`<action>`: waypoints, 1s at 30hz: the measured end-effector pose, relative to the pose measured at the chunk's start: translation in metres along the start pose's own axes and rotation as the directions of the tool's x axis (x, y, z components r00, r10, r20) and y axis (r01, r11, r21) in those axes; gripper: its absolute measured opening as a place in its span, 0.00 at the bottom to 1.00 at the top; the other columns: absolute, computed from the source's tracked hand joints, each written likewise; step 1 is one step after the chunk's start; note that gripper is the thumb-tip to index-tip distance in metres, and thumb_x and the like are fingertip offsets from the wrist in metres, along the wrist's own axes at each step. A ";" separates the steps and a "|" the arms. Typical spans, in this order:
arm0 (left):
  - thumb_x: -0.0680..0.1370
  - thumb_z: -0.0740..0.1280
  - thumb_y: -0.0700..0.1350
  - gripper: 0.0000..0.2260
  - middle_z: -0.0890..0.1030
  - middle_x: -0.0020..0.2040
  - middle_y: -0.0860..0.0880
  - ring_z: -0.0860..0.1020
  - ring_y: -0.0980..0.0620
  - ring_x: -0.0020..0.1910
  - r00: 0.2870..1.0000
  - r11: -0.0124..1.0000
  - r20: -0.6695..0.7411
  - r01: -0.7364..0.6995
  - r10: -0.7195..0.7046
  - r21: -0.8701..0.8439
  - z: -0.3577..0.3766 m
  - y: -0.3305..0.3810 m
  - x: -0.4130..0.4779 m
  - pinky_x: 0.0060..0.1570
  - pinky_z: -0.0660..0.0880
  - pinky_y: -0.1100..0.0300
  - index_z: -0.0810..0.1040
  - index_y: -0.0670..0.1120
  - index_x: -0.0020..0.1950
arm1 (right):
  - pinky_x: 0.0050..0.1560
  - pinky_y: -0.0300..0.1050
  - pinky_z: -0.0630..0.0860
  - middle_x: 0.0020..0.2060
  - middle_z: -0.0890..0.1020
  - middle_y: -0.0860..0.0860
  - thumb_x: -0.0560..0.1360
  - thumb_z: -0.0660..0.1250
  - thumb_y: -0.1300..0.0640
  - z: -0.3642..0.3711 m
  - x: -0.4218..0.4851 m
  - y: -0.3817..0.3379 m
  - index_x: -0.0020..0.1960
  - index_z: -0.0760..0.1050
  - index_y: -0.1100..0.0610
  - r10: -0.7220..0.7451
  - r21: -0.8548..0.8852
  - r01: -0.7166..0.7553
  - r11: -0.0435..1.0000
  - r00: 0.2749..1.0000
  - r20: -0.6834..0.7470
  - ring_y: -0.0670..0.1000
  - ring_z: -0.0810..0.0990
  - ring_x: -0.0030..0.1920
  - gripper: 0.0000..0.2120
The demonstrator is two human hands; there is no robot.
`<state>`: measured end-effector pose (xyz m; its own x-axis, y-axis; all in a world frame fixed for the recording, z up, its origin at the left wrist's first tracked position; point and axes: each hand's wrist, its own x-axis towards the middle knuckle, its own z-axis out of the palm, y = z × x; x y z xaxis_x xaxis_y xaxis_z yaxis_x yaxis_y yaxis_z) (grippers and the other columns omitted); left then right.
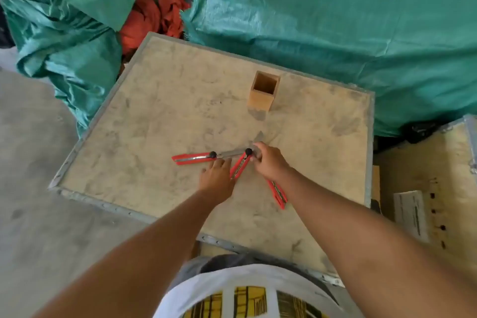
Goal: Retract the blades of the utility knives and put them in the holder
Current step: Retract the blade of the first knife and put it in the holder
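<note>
Hands [242, 170] on knives [192, 158], holder [263, 91] beyond

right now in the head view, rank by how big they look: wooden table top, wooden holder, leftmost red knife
1. wooden table top
2. wooden holder and leftmost red knife: too close to rank; the knife is longer, the holder bulkier and farther away.

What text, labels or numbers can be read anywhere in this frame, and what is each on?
None can be read.
White paper label on the crate at right: printed lines, too blurred to read.
Shirt: yellow and black print, no legible words.
Utility knives, wooden holder: no markings visible.
</note>
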<state>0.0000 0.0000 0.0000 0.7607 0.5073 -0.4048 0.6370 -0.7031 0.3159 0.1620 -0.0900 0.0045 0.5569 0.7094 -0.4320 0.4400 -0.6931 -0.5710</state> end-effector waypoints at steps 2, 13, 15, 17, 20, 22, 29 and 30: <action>0.76 0.65 0.53 0.26 0.72 0.67 0.44 0.70 0.41 0.67 0.996 0.994 -0.018 0.085 -0.087 -0.069 0.005 0.000 0.001 0.59 0.73 0.43 0.65 0.47 0.72 | 0.61 0.48 0.76 0.58 0.84 0.58 0.80 0.68 0.55 0.004 0.004 -0.001 0.75 0.70 0.56 0.037 0.060 -0.037 0.998 0.999 0.000 0.59 0.83 0.60 0.25; 0.75 0.68 0.48 0.14 0.76 0.54 0.46 0.79 0.45 0.44 0.988 0.922 -0.021 0.135 -0.153 -0.363 0.022 0.000 0.006 0.45 0.77 0.56 0.80 0.50 0.59 | 0.61 0.42 0.76 0.58 0.84 0.57 0.79 0.69 0.58 0.030 0.025 -0.003 0.73 0.71 0.54 0.199 0.200 -0.193 0.961 0.980 -0.007 0.56 0.83 0.59 0.23; 0.73 0.70 0.47 0.16 0.76 0.53 0.46 0.79 0.46 0.43 0.989 0.890 -0.011 0.130 -0.150 -0.436 0.019 0.000 0.007 0.45 0.75 0.60 0.80 0.50 0.61 | 0.60 0.54 0.82 0.58 0.83 0.56 0.79 0.70 0.58 0.032 0.027 -0.003 0.70 0.73 0.52 0.251 0.304 -0.236 0.923 0.968 -0.011 0.58 0.84 0.58 0.20; 0.72 0.71 0.46 0.18 0.77 0.53 0.47 0.79 0.48 0.44 0.988 0.855 -0.011 0.129 -0.156 -0.503 0.015 -0.001 0.006 0.45 0.73 0.61 0.80 0.50 0.62 | 0.51 0.54 0.86 0.59 0.82 0.56 0.79 0.70 0.57 0.033 0.027 -0.004 0.68 0.74 0.52 0.305 0.393 -0.278 0.877 0.952 -0.005 0.58 0.85 0.56 0.18; 0.72 0.71 0.47 0.17 0.80 0.53 0.47 0.80 0.50 0.42 0.993 0.839 -0.017 0.092 -0.119 -0.537 0.007 -0.002 0.002 0.44 0.77 0.59 0.80 0.51 0.61 | 0.33 0.42 0.85 0.59 0.82 0.58 0.80 0.69 0.56 0.028 0.021 -0.011 0.65 0.74 0.53 0.361 0.528 -0.305 0.793 0.933 -0.003 0.58 0.87 0.51 0.14; 0.73 0.71 0.47 0.18 0.81 0.53 0.48 0.79 0.52 0.40 0.995 0.827 -0.010 0.075 -0.097 -0.558 -0.002 -0.003 -0.003 0.42 0.77 0.61 0.80 0.51 0.62 | 0.31 0.38 0.84 0.57 0.83 0.58 0.81 0.68 0.57 0.023 0.016 -0.016 0.63 0.75 0.54 0.371 0.574 -0.294 0.765 0.928 -0.019 0.57 0.88 0.48 0.11; 0.76 0.70 0.47 0.19 0.84 0.50 0.57 0.82 0.60 0.45 0.999 0.713 0.042 0.013 0.022 -0.701 -0.056 -0.017 -0.025 0.51 0.81 0.60 0.76 0.55 0.67 | 0.37 0.43 0.84 0.50 0.85 0.57 0.81 0.69 0.58 -0.016 -0.004 -0.044 0.59 0.77 0.53 0.237 0.656 -0.133 0.743 0.969 -0.072 0.52 0.88 0.37 0.08; 0.77 0.70 0.45 0.19 0.85 0.50 0.57 0.83 0.59 0.45 0.997 0.695 0.055 -0.004 0.062 -0.719 -0.065 -0.020 -0.028 0.51 0.81 0.59 0.76 0.56 0.67 | 0.37 0.43 0.84 0.49 0.86 0.56 0.81 0.69 0.58 -0.024 -0.009 -0.050 0.60 0.77 0.54 0.215 0.663 -0.107 0.741 0.973 -0.083 0.52 0.88 0.37 0.08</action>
<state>-0.0256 0.0321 0.0610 0.7909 0.4346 -0.4307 0.5291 -0.1323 0.8382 0.1520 -0.0645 0.0540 0.6951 0.5306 -0.4851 -0.2002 -0.5052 -0.8395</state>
